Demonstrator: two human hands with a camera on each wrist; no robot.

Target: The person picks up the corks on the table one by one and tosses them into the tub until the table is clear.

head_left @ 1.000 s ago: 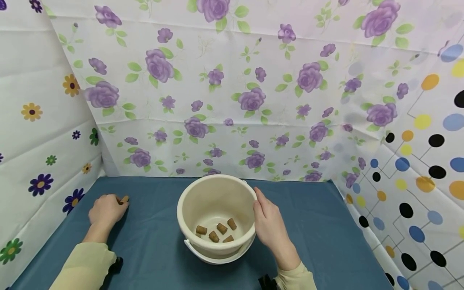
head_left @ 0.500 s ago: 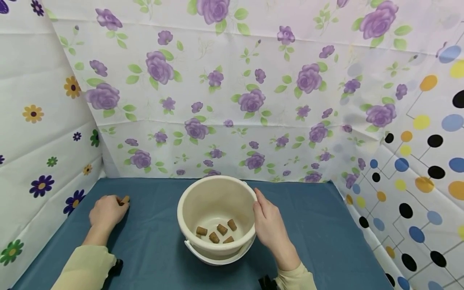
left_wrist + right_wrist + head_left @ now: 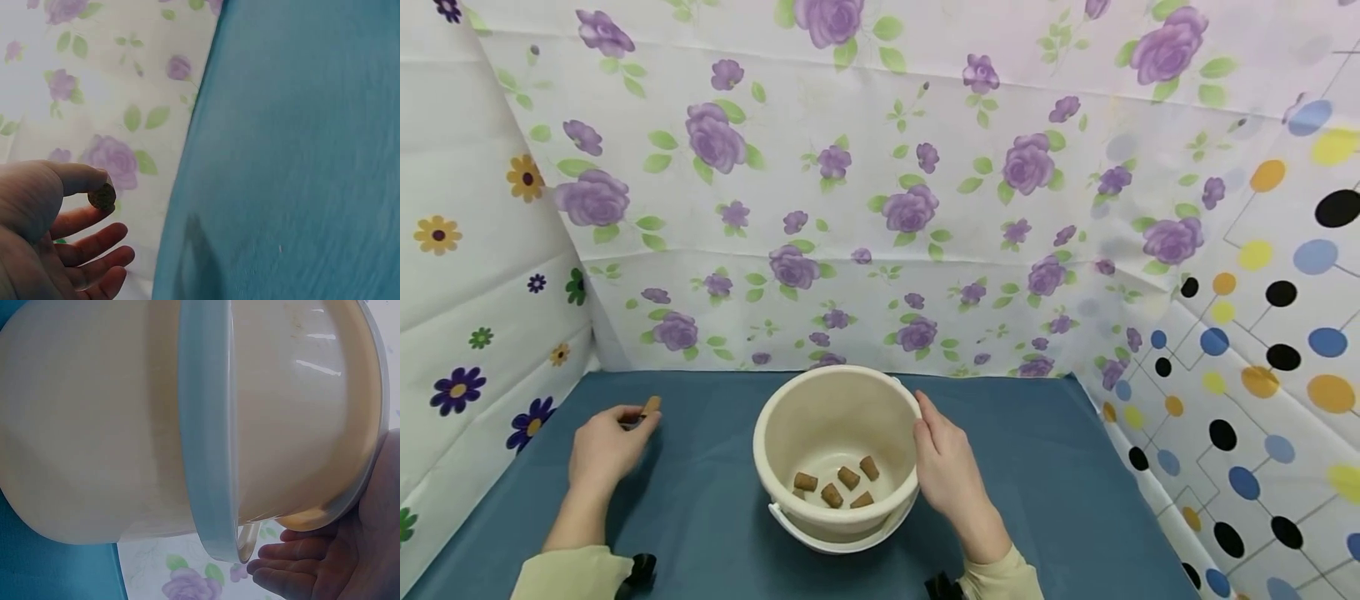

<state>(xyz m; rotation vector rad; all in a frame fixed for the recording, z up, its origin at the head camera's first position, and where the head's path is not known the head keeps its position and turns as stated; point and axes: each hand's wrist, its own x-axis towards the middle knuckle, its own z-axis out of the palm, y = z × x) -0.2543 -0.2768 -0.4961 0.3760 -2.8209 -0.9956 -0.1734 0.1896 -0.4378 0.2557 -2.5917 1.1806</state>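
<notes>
At the table's left side, my left hand (image 3: 606, 450) pinches a small brown cork (image 3: 651, 406) between thumb and forefinger. The left wrist view shows the round end of that cork (image 3: 102, 197), with the other fingers loosely spread below it. A cream bucket (image 3: 838, 375) stands mid-table, its handle (image 3: 820, 543) hanging down at the front. Several corks (image 3: 848, 477) lie scattered on its floor. My right hand (image 3: 951, 462) holds the bucket's right rim. In the right wrist view its fingers (image 3: 294, 550) lie along the outside, just under the rim.
A blue cloth (image 3: 1037, 467) covers the table. Behind it hangs a white sheet with purple flowers (image 3: 910, 208). Flowered cloth (image 3: 482, 275) bounds the left side, and dotted cloth (image 3: 1247, 417) the right.
My left hand has risen a little off the tabletop with the cork, and its wrist has straightened. My right hand stays on the bucket rim. The head view has shifted slightly.
</notes>
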